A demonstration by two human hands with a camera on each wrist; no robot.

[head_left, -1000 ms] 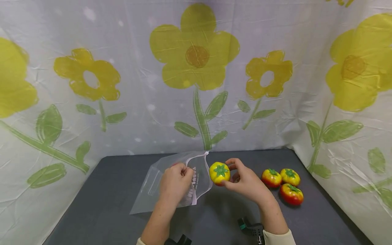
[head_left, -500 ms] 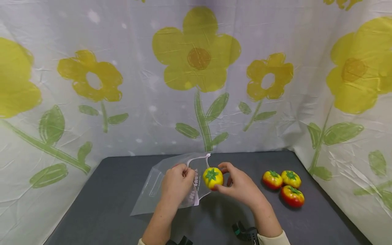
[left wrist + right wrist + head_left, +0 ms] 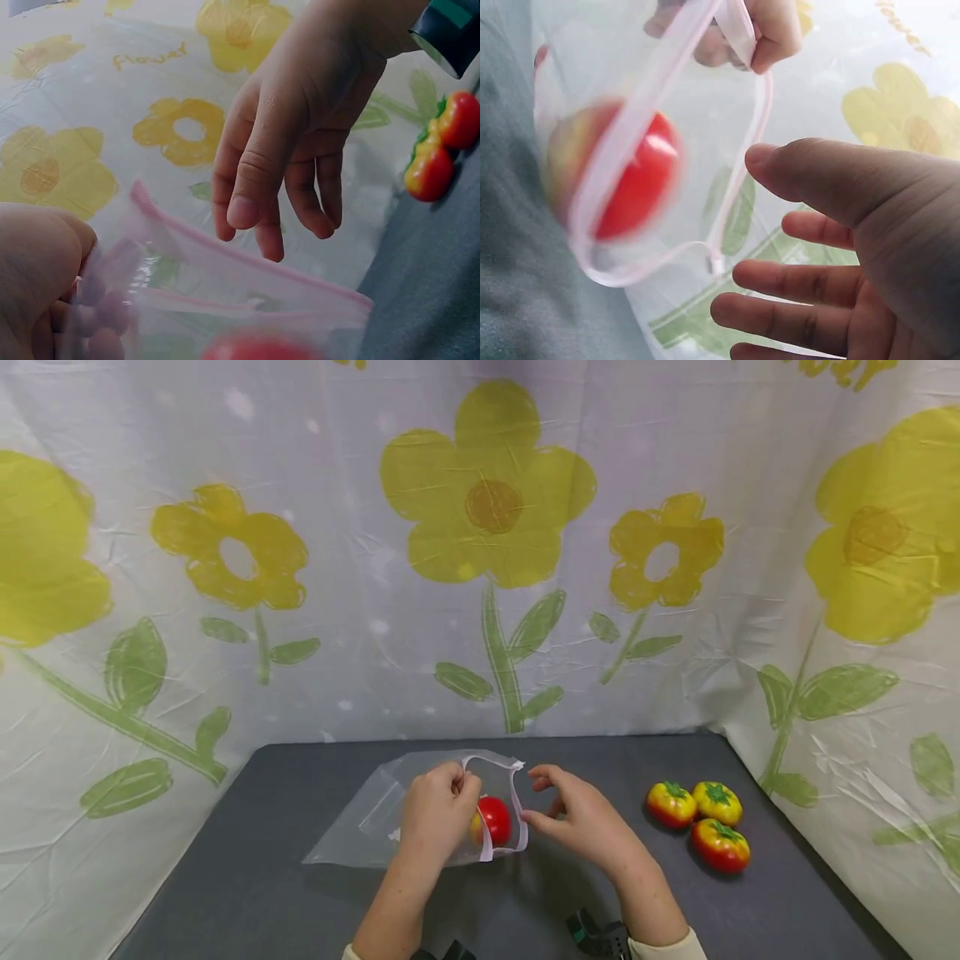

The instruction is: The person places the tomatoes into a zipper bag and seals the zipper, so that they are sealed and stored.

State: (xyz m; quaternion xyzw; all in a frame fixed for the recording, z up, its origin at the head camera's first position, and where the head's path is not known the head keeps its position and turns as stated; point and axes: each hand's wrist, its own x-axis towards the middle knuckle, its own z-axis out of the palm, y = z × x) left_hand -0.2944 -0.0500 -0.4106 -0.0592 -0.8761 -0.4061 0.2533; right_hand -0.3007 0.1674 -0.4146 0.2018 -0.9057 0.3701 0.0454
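A clear zip bag (image 3: 367,818) with a pale pink zip edge is held up off the dark table, its mouth facing right. My left hand (image 3: 433,814) pinches the near side of that mouth. Just inside the opening is a red and yellow toy tomato (image 3: 497,821); the right wrist view shows the same tomato (image 3: 645,184) blurred behind the pink rim. My right hand (image 3: 585,818) is at the right of the mouth, holding nothing. Its fingers are spread and relaxed, as the right hand (image 3: 300,112) also shows in the left wrist view.
Three more toy tomatoes (image 3: 720,847), red and yellow with green tops, sit grouped on the right of the dark table (image 3: 247,860). A flower-printed sheet (image 3: 352,610) hangs behind the table and along its sides. Cameras sit on both wrists.
The right hand moved left with the tomato to the bag's mouth and let go. The tomato is now inside the bag, red side showing. The left hand keeps its pinch.
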